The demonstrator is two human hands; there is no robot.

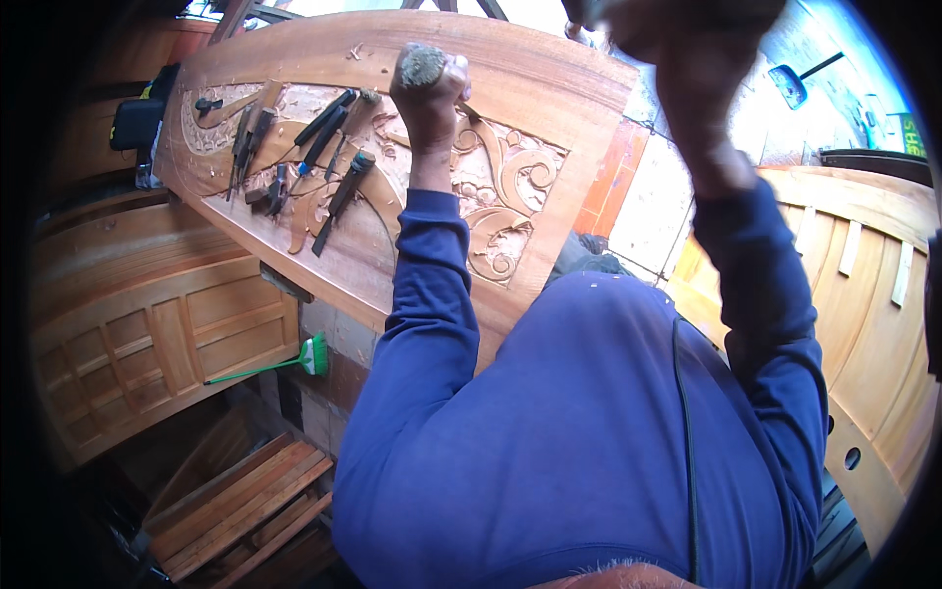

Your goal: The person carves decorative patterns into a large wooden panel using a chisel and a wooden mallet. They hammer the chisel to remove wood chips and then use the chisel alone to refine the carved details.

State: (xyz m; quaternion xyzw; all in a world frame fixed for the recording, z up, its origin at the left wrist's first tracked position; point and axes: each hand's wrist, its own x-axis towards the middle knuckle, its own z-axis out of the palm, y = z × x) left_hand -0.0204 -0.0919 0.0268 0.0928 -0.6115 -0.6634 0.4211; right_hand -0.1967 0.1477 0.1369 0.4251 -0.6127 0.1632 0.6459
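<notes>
A wooden panel [599, 93] carved with scrolls and leaves lies in front of me, with pale shavings in its recesses. Over its upper middle, my left hand [432, 93] is closed around an upright tool with a rough, frayed round handle end [423, 65]; its blade is hidden below the fist. My right hand [687, 54] is raised at the top right, blurred and partly cut off, closed on a dark object too unclear to name. On the panel's left half lie several chisels [334, 201], some dark-handled, and small metal tools [270, 194].
Panelled wooden doors lean at the left [177, 344] and right [863, 285]. A green broom [312, 353] is beside the left door, above stacked wooden slats [235, 501]. A black case [135, 123] is at the panel's left end. A mirror on a stalk [787, 86] shows at the upper right.
</notes>
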